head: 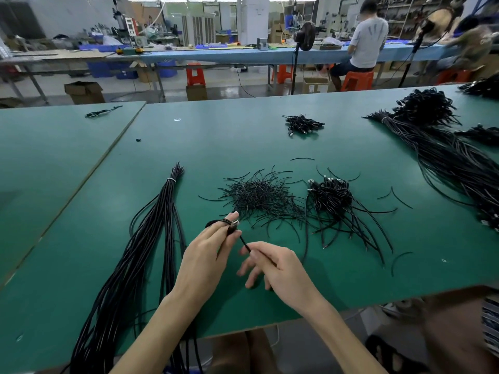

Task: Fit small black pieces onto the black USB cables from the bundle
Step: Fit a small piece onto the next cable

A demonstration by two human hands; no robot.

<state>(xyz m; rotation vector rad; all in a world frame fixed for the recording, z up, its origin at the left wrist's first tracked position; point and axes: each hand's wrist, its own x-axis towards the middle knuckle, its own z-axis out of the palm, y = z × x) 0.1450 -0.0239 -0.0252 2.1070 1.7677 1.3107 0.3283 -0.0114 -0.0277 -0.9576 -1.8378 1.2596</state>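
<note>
Both hands over the near middle of the green table.

- Left hand: fingers curled, holding a black USB cable. The cable is looped round my index finger. Its USB plug sits under my fingertips with the metal end pointing up and away from me.
- Right hand: thumb and index finger pinch a thin black strand, other fingers loosely spread below. The strand runs from just under the plug to the pinch. Cannot tell whether it is the cable's own tail or a loose piece.
- Pile of small black pieces: thin short strands, scattered on the table just beyond my hands.
- Heap of short cables with plugs: just right of that pile, tails fanning toward me.
- Long cable bundle: on my left, bound near its far end with a white tie, trailing off the near edge.
- Larger bundle: far right.
- Small clump of cables: farther back, centre.
</note>
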